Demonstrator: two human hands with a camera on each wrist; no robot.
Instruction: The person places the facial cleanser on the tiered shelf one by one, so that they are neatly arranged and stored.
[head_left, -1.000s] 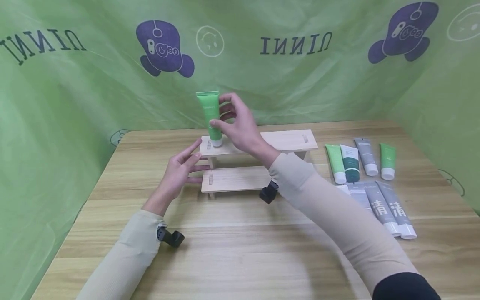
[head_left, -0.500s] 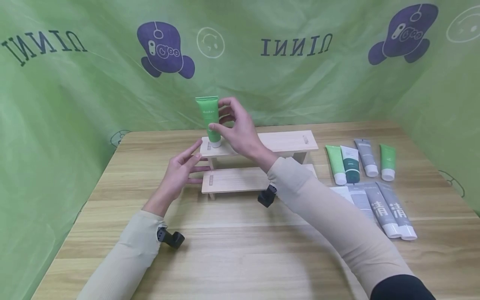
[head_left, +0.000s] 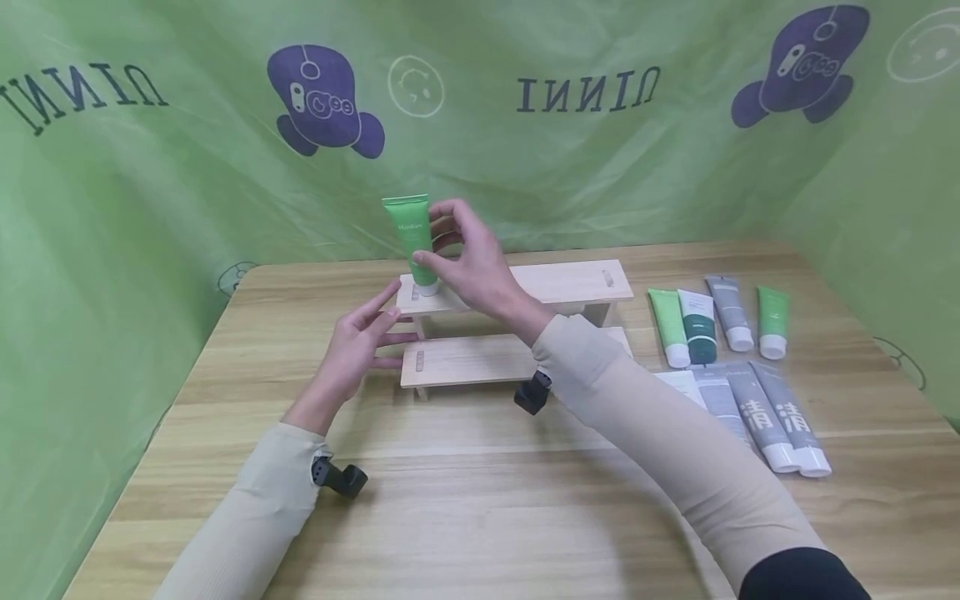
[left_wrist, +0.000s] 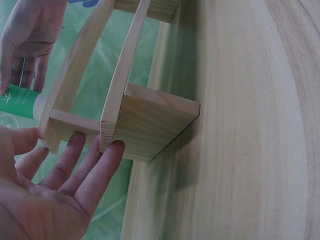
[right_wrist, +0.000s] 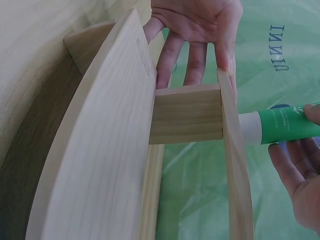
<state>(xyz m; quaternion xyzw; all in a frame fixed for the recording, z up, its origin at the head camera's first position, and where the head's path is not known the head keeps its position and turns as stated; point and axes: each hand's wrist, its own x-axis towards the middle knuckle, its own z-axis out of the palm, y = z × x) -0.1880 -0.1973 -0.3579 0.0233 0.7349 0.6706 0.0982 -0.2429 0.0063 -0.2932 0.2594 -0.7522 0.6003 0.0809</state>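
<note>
A green squeeze tube (head_left: 412, 233) stands cap down at the left end of the upper step of a two-step wooden rack (head_left: 480, 358). My right hand (head_left: 476, 258) holds it from the right, thumb on the front and fingers behind. In the right wrist view the white cap (right_wrist: 250, 128) meets the upper board. My left hand (head_left: 356, 342) is spread against the rack's left end, its fingertips on the edges of both boards. The left wrist view shows those fingers (left_wrist: 100, 180) straight along the side panel (left_wrist: 150, 120).
On the table's right side lie several tubes: a light green one (head_left: 669, 325), a white and dark green one (head_left: 699, 325), grey ones (head_left: 729, 312) and another green one (head_left: 772, 321). A green printed curtain (head_left: 480, 167) hangs behind the wooden table (head_left: 480, 517).
The tube and my right hand have come down slightly onto the upper step over the last second. My left hand keeps its place at the rack's end.
</note>
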